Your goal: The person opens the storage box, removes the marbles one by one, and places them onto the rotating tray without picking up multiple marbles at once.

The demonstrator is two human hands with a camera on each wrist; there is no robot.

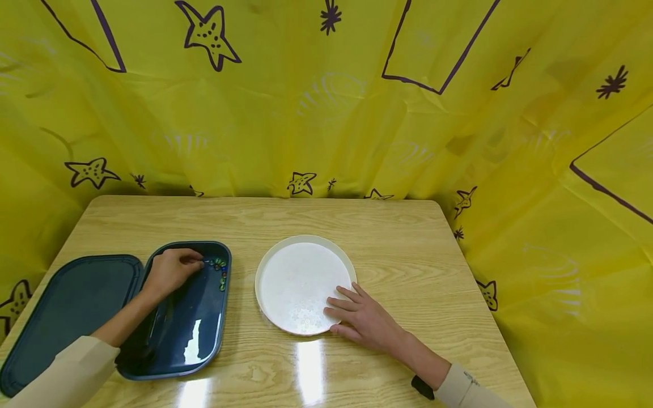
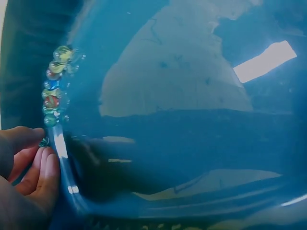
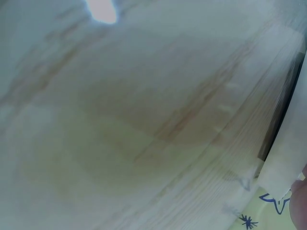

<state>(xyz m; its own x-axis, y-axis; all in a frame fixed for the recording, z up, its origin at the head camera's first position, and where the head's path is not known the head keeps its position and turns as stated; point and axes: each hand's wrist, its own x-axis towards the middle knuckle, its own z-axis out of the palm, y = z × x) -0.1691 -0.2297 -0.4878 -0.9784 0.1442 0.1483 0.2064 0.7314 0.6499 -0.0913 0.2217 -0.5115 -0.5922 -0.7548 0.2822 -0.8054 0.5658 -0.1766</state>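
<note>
My left hand [image 1: 170,273] reaches into a dark blue rectangular tray [image 1: 208,317] at its far side. In the left wrist view its thumb and fingertips pinch a small greenish glass marble [image 2: 44,142], partly hidden by the fingers. Beside those fingertips, several coloured glass marbles [image 2: 51,101] line up in a row along the tray's wall, curving round the far right corner in the head view. My right hand [image 1: 364,318] rests with spread fingers on the right edge of a round white plate [image 1: 298,277], holding nothing.
Left of the tray lies a matching dark blue lid or shallow tray [image 1: 76,311], touching its side. Everything stands on a light wooden table [image 1: 403,255]. Yellow curtain [image 1: 285,113] with sea drawings hangs behind the table and along its sides.
</note>
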